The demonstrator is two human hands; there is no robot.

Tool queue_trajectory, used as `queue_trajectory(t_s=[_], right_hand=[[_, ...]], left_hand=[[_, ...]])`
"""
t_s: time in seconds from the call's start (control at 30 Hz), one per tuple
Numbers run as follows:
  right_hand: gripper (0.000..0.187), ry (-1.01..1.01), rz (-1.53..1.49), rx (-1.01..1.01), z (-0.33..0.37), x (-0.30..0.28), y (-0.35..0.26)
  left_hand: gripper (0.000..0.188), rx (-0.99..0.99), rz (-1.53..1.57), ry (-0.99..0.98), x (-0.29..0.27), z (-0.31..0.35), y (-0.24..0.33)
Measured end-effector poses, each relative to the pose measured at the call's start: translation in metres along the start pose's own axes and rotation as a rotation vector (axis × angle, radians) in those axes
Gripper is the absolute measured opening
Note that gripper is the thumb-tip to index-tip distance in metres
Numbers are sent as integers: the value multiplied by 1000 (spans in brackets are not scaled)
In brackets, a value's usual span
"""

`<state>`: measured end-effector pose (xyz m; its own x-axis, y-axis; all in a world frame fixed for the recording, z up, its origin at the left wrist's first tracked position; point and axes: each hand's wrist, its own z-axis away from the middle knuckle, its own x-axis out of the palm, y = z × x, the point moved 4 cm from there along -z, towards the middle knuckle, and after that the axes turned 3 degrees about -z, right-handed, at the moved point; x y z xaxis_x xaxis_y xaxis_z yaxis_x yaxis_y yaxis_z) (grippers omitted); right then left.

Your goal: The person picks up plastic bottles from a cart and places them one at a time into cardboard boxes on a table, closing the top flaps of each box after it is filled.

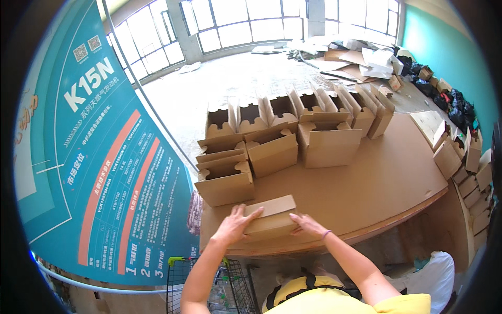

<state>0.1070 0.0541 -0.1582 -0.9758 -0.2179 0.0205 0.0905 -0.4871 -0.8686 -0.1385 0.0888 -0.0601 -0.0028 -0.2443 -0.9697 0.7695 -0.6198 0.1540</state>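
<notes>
A closed brown cardboard box [271,219] lies at the near edge of the cardboard-covered table [376,183]. My left hand [235,225] grips its left end, the thumb along the top and the fingers around the far corner. At the opposite end, my right hand [308,225] holds the box with the thumb and fingers against its side. Just beyond my left hand stands an open-topped box [225,188] with its flaps up. Another open box [273,152] and a wider open one [330,146] stand farther back.
Several more open boxes [251,120] line the table's far side. A tall teal banner [115,172] rises on the left, above a black wire cart [230,285]. Stacked cartons [473,196] stand on the right. Scrap cardboard [355,57] and black bags [460,110] are piled at the back right.
</notes>
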Motion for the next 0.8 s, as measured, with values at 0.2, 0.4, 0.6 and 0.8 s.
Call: queue_trajectory(t_s=[0.2,0.4,0.6,0.8], right_hand=[[61,-107,96,-108,-70,83,-16],[75,40,149,-348,-119,116,-2],[73,2,96,-506,-103,110,2],[52,-159,308,-432,-5,22,12]], left_hand=[[106,-131,-191,107,-4,32,-76],[96,-169,-324,193,0,34,-101],[89,-203,-245,290,14,39,-97],[88,-399,-243,358,30,35,-80]])
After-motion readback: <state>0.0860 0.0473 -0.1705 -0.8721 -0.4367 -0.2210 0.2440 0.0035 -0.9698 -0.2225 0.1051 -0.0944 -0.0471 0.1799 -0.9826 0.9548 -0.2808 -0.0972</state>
